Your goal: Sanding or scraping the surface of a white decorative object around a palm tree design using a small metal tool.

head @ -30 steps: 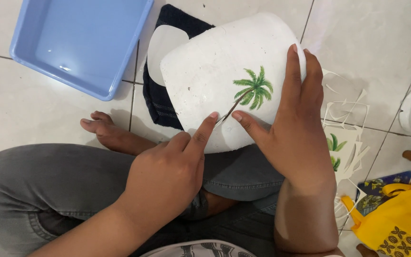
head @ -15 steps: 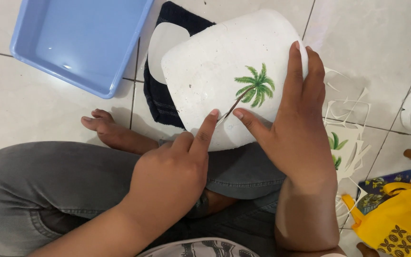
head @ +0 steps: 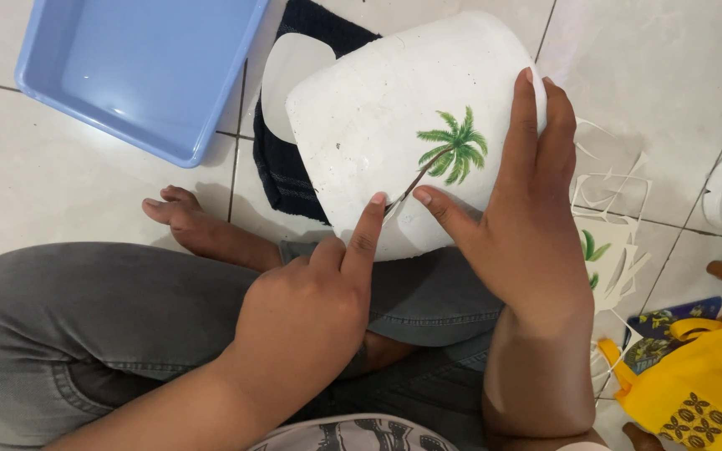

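My R hand grips the white pot over my lap, L hand w/ index now pressing the palm decal trunk base: little shift, decal seems nearly seated.

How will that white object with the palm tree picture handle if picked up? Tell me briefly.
The white object looks stiff: it keeps its rounded shape where the right hand wraps its edge. It is probably light, since one hand steadies it. Its speckled matt surface suggests a fair grip. The left hand only presses a fingertip on it.
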